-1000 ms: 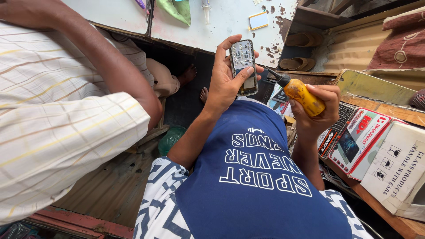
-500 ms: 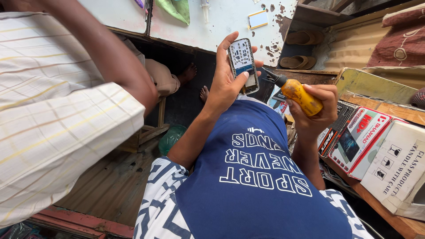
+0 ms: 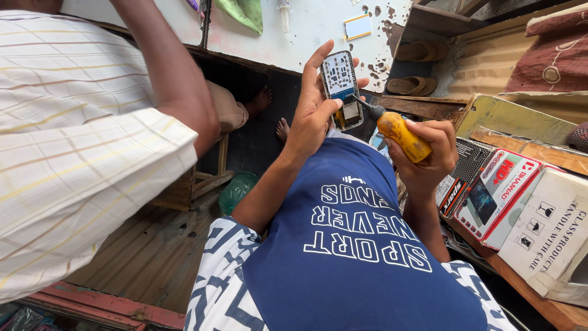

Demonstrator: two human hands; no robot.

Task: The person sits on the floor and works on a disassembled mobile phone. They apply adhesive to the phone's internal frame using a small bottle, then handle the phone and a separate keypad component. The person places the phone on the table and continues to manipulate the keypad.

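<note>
1. The left hand (image 3: 315, 119) is gripping an opened keypad phone (image 3: 340, 83), thumb lying on its left edge and fingers wrapping behind; the phone is standing upright in front of the blue shirt (image 3: 361, 257), back cover off, board showing.
2. Right of the phone, the right hand (image 3: 432, 159) is clenching a yellow-handled screwdriver (image 3: 401, 135), with the dark tip touching the lower right part of the phone.
3. Doing it well, as I judge it: the tip should be sitting square in the screw head and in line with the shaft. The thumb should be bracing the phone so it is not twisting, with light pressure so the tip is not skating over the board.
4. Further right of the phone, printed cardboard boxes (image 3: 502, 190) are lying on a wooden shelf (image 3: 551, 309).
5. Left of the phone, another person's striped sleeve (image 3: 73, 153) and bare arm are reaching up out of view; that hand cannot be seen.
6. Below and left of the phone, a bare foot (image 3: 282, 129) is resting on the dark floor.
7. Beyond the phone, a white worktop (image 3: 318, 30) is carrying a small yellow-edged card (image 3: 357, 26); sandals (image 3: 416, 67) are lying off to the phone's right.
</note>
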